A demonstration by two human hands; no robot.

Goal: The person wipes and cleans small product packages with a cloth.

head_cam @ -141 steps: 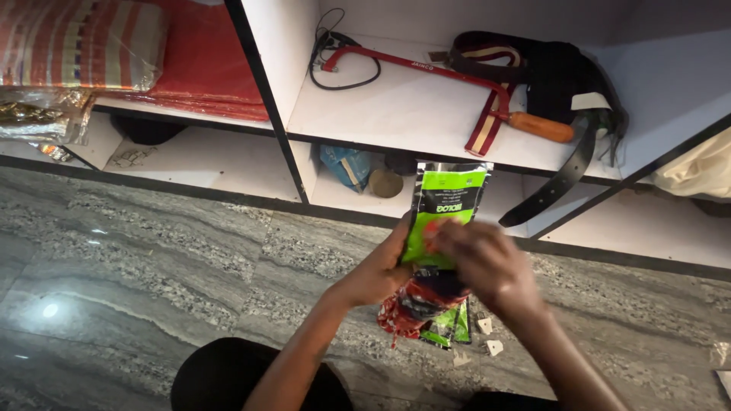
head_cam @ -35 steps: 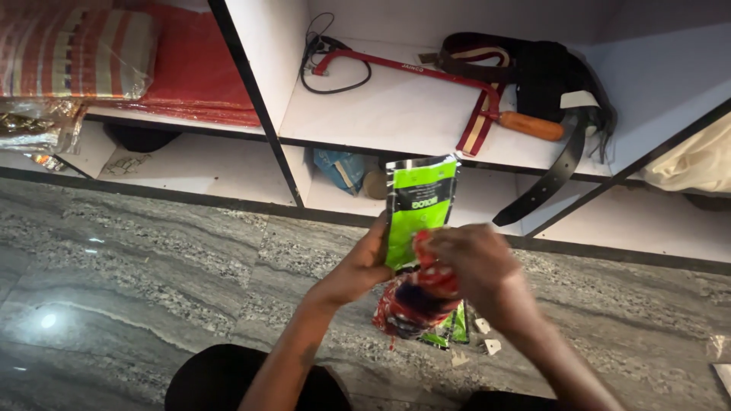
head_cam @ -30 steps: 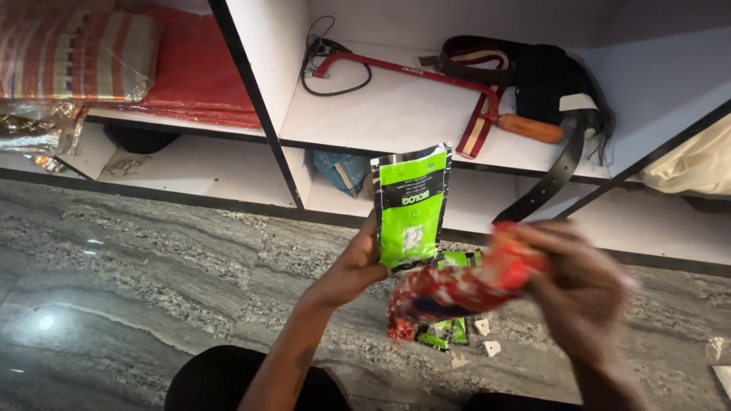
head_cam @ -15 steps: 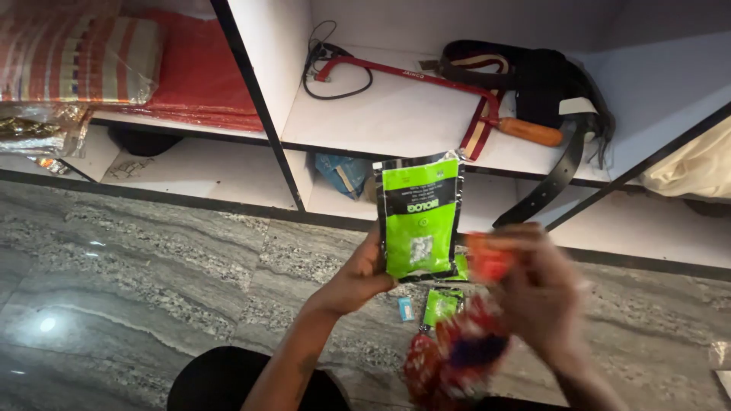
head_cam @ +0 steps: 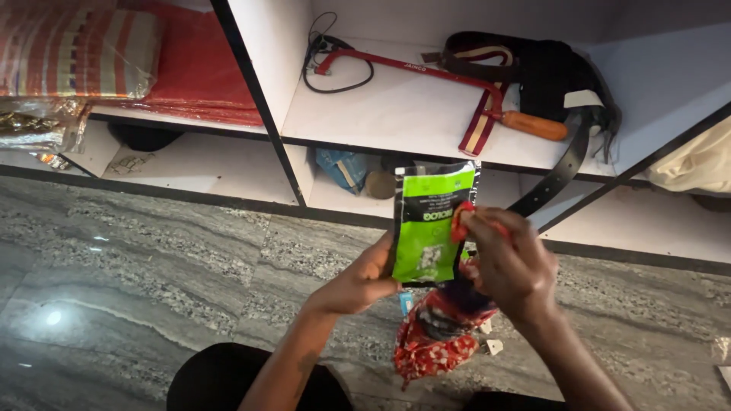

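One white shelf unit above a grey stone floor, one red hacksaw, one green foil pouch held upright, left hand closed around its lower left edge, right hand closed on one red patterned pouch, fingertips touching the green pouch's right edge.

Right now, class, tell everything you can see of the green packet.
The green packet is a flat, glossy pouch, bright green with black top and bottom bands. It stands upright above the grey stone floor. The left hand grips its lower left edge; the right hand presses a small red piece against its right edge.
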